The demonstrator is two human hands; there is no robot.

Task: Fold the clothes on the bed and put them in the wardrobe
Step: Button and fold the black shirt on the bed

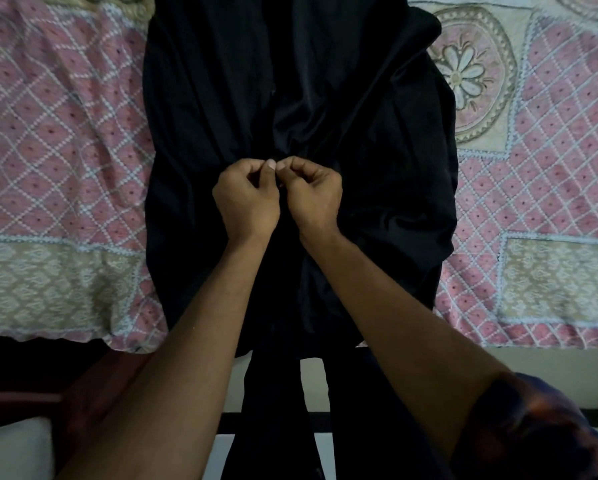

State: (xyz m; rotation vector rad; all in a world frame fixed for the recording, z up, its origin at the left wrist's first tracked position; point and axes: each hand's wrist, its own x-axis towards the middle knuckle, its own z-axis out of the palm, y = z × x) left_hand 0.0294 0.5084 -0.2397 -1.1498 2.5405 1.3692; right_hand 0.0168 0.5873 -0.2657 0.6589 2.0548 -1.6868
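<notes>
**Both hands pinched together on the garment's centre line**

Left hand (245,199) and right hand (313,195): side by side with knuckles nearly touching. The fingers are curled in, and thumbs and forefingers meet at one spot. Each appears to pinch a small bit of cloth or a fastening there; the dark fabric hides exactly what. Neither hand is nearer, as both work the same point and sit level with each other.

Black garment (342,98): directly under the hands and spreading out from them on all sides. Its long axis runs straight away from the person, from the near edge of the bedspread (65,140), where it hangs over, to the top of the view. The hands sit on that axis, roughly midway along the visible length. Creases gather toward the pinch.

Bedspread: pink and cream, showing to the left and right of the garment.

Judgement: folding proper is not yet begun. The coming move will likely work outward from this centre line.
</notes>
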